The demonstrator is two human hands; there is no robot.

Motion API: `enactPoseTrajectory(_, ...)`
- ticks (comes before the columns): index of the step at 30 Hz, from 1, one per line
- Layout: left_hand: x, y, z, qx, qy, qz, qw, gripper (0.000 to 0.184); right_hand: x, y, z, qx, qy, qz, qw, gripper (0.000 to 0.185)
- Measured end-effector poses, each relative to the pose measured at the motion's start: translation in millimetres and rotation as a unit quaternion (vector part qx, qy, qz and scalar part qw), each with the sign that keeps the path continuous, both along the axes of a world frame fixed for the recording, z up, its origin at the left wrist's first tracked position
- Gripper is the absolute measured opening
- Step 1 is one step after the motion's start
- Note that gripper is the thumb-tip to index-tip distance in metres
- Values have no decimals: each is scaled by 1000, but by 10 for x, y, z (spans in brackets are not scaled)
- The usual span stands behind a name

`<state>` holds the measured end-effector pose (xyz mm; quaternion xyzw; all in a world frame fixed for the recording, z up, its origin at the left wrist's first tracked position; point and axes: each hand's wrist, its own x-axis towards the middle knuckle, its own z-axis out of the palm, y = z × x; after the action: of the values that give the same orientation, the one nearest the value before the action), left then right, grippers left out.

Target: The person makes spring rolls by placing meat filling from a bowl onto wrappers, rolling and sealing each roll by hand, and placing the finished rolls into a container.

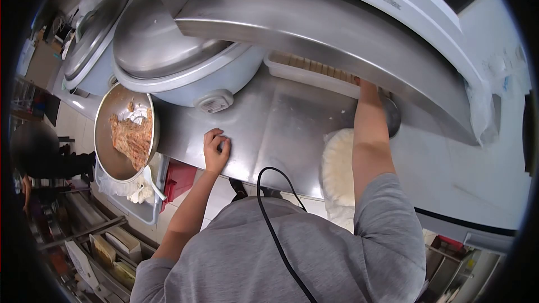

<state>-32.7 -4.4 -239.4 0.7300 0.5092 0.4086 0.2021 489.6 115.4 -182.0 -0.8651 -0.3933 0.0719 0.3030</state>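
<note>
Steel counter [241,120] runs across the scene, and a person in a grey shirt [281,247] stands at its near edge with both arms reaching forward. The left hand [216,150] is at the near side of the counter, fingers loosely bent with a small gap between them and the thumb; nothing shows in its grasp. The right hand [365,83] reaches to the right end of a long white tray [311,81], which sits on the far part of the counter and carries a row of pale pieces. A steel shelf [320,28] overhangs the tray and hides most of that hand, so I cannot tell whether its fingers are apart or clamped on something.

Just beside the right forearm, on its left, lies a pale round mass [337,163] in clear plastic, partly covered by the arm. On the forearm's other side, a dark round vessel [391,115] shows in part. Left of the tray stands a large lidded cooker [191,87], with a second cooker [92,101] farther left. Near them, a metal bowl [102,148] holds an orange-brown food mixture [133,137]; a white-handled utensil [152,182] is at its near rim, above a grey tub [147,213].
</note>
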Motion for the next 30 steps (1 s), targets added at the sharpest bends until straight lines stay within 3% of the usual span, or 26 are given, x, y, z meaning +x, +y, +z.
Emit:
enactPoseTrajectory(7,-27,-13,-18,-10,5,-33,999,8,-142,-483,389,25,-93,43,994,32)
enactPoseTrajectory(9,-31,-15,-14,-27,-3,-20,999,8,-363,-952,532,39,-58,86,994,32)
enactPoseTrajectory(12,-51,-4,-14,-59,-26,-30,997,8,-917,-1858,613,-30,10,159,987,33)
enactPoseTrajectory(14,-54,-4,2,-81,-42,-31,995,9,-1231,-2324,193,-81,-91,151,981,28)
enactPoseTrajectory(17,-6,72,16,-90,-70,-13,993,9,-1690,-2627,-46,-168,-89,77,979,21)
enactPoseTrajectory(19,112,123,82,-66,-92,-57,992,12,-1734,-2701,-204,-34,-45,52,997,16)
enactPoseTrajectory(20,172,131,137,-64,-75,-72,993,12,-1721,-2737,-225,-33,-47,50,997,16)
enactPoseTrajectory(21,246,130,168,-61,-77,-74,992,12,-1688,-2772,-209,-12,33,54,998,15)
enactPoseTrajectory(24,475,130,298,-89,-167,-132,973,11,-1493,-2912,-211,73,163,42,983,14)
enactPoseTrajectory(27,571,89,423,-142,-210,-132,958,11,-1415,-3105,-53,206,319,17,925,11)
enactPoseTrajectory(29,519,74,427,-149,-207,-136,957,8,-1277,-3219,29,302,470,3,829,9)
enactPoseTrajectory(30,489,69,421,-160,-202,-151,954,6,-1222,-3268,96,312,447,-24,838,8)
